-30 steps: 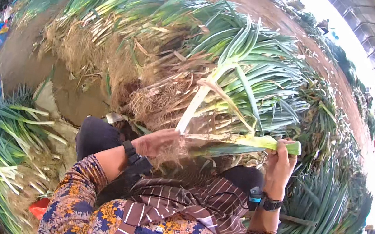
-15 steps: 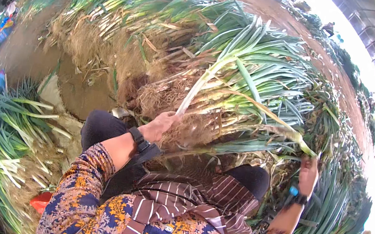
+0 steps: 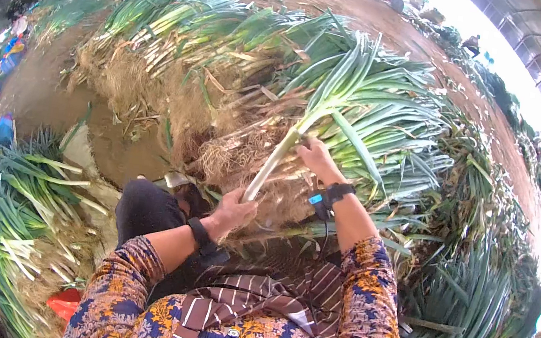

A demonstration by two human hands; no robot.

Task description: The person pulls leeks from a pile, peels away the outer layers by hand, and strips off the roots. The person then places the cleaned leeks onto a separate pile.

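My left hand [image 3: 235, 211] is closed around the white root end of a long leek [image 3: 271, 163]. The stalk slants up and away from me, its green leaves fanning out over the pile. Higher on the same stalk, my right hand [image 3: 319, 160] has its fingers bent in against it where white turns to green; the fingertips are partly hidden. Beneath both hands lies a heap of leeks [image 3: 402, 118], with tangled brown roots [image 3: 228, 153] toward me and leaves pointing away.
Another row of leeks [image 3: 175, 14] stretches across the back left. At my left, trimmed leeks [image 3: 24, 197] lie beside a red object [image 3: 63, 304]. More long green leaves [image 3: 470, 321] and discarded dry leaves [image 3: 470, 176] lie to the right. My knee [image 3: 144, 210] borders the heap.
My right hand has come in from the far right, where it held a yellowed strip of leaf, to the leek's stalk. That strip is out of the hand. The left hand keeps its hold.
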